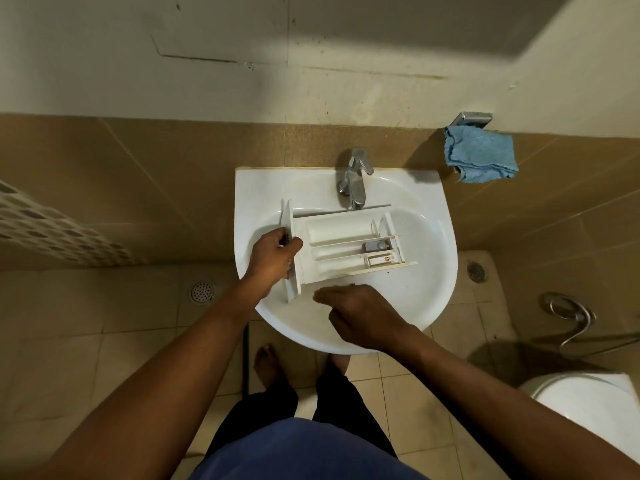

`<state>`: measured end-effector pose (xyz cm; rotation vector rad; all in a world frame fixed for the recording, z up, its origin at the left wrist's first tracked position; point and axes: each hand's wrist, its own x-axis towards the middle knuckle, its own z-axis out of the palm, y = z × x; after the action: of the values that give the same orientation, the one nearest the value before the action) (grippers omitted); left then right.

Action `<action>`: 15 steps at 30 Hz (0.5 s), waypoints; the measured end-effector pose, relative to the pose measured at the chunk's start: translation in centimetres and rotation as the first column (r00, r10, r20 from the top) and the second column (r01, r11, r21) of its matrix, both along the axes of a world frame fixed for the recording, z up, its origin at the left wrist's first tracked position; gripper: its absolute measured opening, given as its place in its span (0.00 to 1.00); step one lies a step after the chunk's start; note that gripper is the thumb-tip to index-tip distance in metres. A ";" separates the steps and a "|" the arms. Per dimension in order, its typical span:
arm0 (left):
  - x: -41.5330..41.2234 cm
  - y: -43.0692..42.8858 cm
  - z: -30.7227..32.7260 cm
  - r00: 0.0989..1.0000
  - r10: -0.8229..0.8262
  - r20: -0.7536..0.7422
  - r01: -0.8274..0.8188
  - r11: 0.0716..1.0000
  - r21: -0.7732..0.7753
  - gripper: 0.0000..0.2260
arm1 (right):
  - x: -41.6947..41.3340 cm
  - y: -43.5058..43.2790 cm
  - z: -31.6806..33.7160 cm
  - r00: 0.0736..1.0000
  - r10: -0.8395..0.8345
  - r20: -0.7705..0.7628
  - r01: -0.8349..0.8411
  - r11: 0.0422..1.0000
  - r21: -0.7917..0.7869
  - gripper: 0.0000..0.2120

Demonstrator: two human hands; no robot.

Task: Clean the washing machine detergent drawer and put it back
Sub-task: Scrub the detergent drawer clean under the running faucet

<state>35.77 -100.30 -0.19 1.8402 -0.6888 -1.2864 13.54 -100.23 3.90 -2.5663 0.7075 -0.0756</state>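
The white detergent drawer lies across the white sink basin, its front panel to the left and its compartments facing up. A small grey insert sits in the right part of the drawer. My left hand grips the front panel from the left side. Just in front of the drawer's near edge my right hand hovers over the basin rim, fingers extended to the left and holding nothing. Whether its fingertips touch the drawer is unclear.
A chrome tap stands at the back of the basin, just behind the drawer. A blue cloth hangs on a wall holder at the upper right. A toilet stands at the lower right, and floor drains lie on either side.
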 end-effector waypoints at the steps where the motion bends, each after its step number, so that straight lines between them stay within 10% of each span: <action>1: 0.0 0.0 0.0 1.000 0.000 0.003 0.000 1.000 0.002 0.12 | 0.6 -0.4 -0.2 0.998 -0.046 0.052 0.046 0.999 -0.012 0.21; 7: 0.0 -0.2 -0.1 1.000 0.018 -0.022 -0.018 1.000 0.000 0.10 | 2.4 0.9 -1.9 0.999 -0.013 -0.029 0.009 0.991 -0.130 0.30; 11: -0.1 -0.2 -0.3 1.000 0.019 -0.023 -0.019 1.000 -0.004 0.11 | 1.3 -1.3 0.4 0.932 -0.292 0.213 0.277 0.956 0.098 0.14; 13: -0.1 -0.3 -0.5 1.000 0.017 -0.027 -0.017 1.000 -0.001 0.11 | 2.8 -3.8 1.1 0.653 -0.708 0.268 0.545 0.685 0.484 0.11; 15: 0.0 -0.4 -0.6 0.999 0.019 -0.029 -0.019 1.000 0.006 0.13 | 4.4 -7.7 0.9 0.210 -0.978 0.003 0.577 0.126 0.807 0.10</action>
<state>35.73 -100.68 -0.78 1.8256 -0.6510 -1.3011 17.90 -107.90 4.82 -0.9793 1.5272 -0.7768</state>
